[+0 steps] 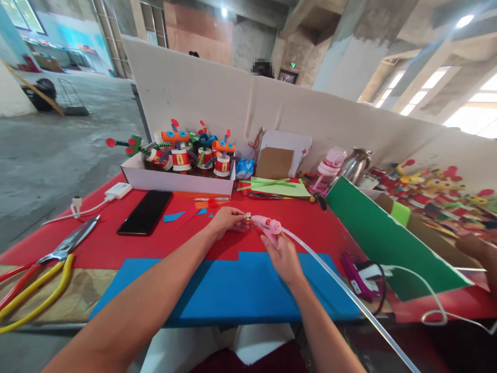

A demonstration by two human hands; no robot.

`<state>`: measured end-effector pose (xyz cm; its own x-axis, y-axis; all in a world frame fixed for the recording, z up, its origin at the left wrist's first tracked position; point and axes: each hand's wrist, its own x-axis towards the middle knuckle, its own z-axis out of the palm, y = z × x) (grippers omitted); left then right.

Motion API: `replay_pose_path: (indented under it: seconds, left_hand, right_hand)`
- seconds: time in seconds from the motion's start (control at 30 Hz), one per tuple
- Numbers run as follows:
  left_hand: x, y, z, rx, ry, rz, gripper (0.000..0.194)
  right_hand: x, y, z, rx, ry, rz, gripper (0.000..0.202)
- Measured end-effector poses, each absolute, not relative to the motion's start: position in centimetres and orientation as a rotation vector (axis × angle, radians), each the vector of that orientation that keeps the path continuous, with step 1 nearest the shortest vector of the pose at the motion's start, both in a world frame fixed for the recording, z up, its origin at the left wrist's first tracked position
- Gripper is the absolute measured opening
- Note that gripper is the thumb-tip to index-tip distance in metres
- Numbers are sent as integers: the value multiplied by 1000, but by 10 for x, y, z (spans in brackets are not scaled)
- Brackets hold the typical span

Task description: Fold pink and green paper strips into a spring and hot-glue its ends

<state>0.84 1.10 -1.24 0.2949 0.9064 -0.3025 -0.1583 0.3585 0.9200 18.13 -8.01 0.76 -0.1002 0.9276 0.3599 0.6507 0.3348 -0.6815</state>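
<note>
My right hand point(284, 257) is wrapped round the handle of a pink hot glue gun point(274, 227), whose nozzle points left. A long clear glue stick point(336, 278) runs out of its back toward the bottom right. Close to the nozzle, my left hand point(226, 223) is closed in a pinch on a small green and reddish piece point(248, 215), too small to name. Both hands are above the red table covering point(310, 220), just beyond a blue sheet point(233, 295). Behind my left hand lie blue paper scraps point(173, 217) and a red pompom-like bit point(212, 202).
At left lie large shears point(72, 241), a black phone point(145, 212) and a white charger point(118, 191). A white box point(178, 184) of paper-cup figures point(180, 159) stands behind. Right are a green board point(388, 243), a purple power strip point(359, 277) and another person's hand point(473, 246).
</note>
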Motion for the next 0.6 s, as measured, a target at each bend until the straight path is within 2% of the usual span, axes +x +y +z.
replay_pose_path:
  seconds: [0.6]
  left_hand:
    - [8, 12, -14, 954, 1019, 855, 15]
  right_hand:
    - [183, -80, 7, -1423, -1807, 458, 31]
